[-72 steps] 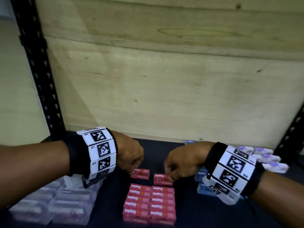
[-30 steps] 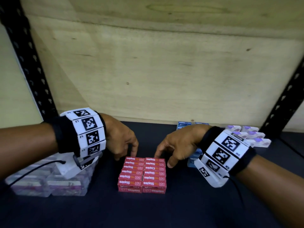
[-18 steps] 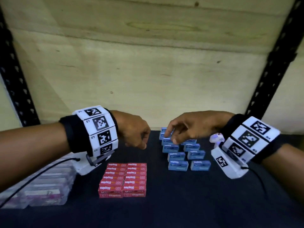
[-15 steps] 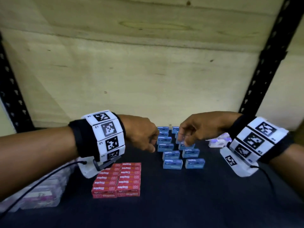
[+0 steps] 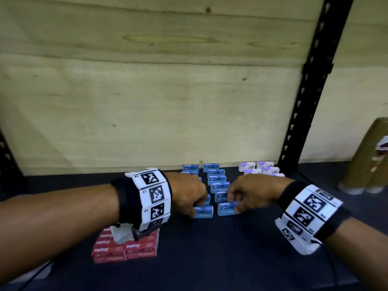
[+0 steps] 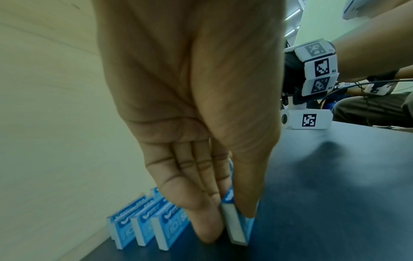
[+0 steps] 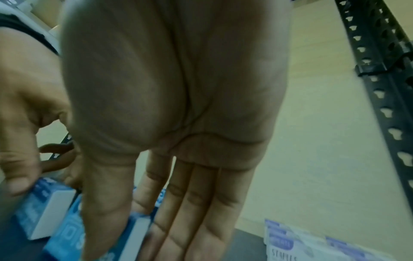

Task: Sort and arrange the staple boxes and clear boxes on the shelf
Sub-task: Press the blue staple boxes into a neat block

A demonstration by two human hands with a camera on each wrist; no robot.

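Blue staple boxes [image 5: 217,179] stand on edge in two columns on the dark shelf [image 5: 231,259]. My left hand [image 5: 195,208] pinches the front-left blue box [image 5: 203,212] between thumb and fingers. In the left wrist view the same hand [image 6: 225,222] grips that box [image 6: 236,234] by its narrow sides. My right hand [image 5: 235,206] grips the front-right blue box [image 5: 225,209], and its thumb [image 7: 98,220] lies over that box [image 7: 67,240] in the right wrist view. A block of red staple boxes [image 5: 126,248] lies at the front left, partly under my left wrist.
White and purple boxes [image 5: 261,168] stand at the back right by the black upright [image 5: 310,91]. A brown roll [image 5: 369,160] stands beyond that upright. The plywood back wall [image 5: 168,101] closes off the shelf. The same pale boxes [image 7: 312,247] show right of my right hand.
Both hands left the red staple block and moved right to the blue boxes. Each hand has taken hold of a front blue box. The view has swung right.
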